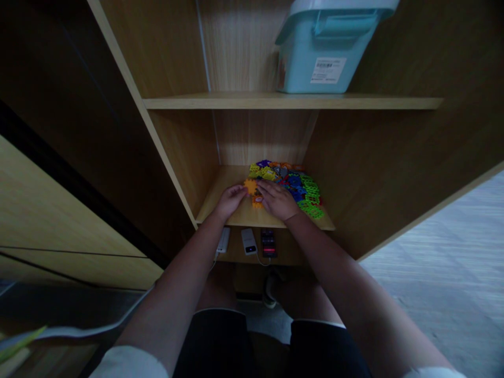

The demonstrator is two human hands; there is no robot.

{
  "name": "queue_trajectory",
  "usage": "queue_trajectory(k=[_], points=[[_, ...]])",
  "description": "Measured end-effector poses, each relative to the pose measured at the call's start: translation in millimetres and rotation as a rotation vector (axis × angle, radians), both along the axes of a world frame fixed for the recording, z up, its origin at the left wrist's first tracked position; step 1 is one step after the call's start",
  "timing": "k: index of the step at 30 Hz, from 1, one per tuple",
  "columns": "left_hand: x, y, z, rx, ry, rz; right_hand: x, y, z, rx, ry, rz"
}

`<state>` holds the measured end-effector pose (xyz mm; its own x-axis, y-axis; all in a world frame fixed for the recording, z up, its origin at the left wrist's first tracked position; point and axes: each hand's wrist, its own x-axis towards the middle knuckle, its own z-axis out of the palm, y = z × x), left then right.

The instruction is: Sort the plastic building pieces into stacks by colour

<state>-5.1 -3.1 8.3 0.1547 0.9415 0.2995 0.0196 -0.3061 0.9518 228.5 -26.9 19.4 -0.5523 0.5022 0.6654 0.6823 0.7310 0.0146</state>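
Between my hands is an orange gear-shaped toy piece with a toothed edge. The fingertips of my left hand pinch its left side. My right hand lies at its right side, fingers together and fingertips touching or very close to it; the thumb side is hidden. Behind and to the right spreads a pile of plastic gear pieces: yellow ones, blue ones and green ones. Another orange piece lies on the shelf just below the one I hold.
The pieces lie on a wooden shelf board. Above, a teal bin stands on the upper shelf. Below are a white power bank, a phone with a cable, and another white device.
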Motion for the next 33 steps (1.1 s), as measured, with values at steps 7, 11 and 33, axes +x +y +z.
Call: queue_trajectory(k=[7, 11, 33], points=[[-1, 0, -1.9, -0.008, 0.015, -0.009, 2, -8, 2.0, 0.014, 0.135, -0.082], [-1, -4, 1.4, -0.002, 0.059, -0.025, 2, -8, 0.8, 0.019, 0.146, -0.014], [4, -4, -0.5, 0.157, 0.181, -0.155, 20, -16, -3.6, -0.292, 0.386, -0.008]])
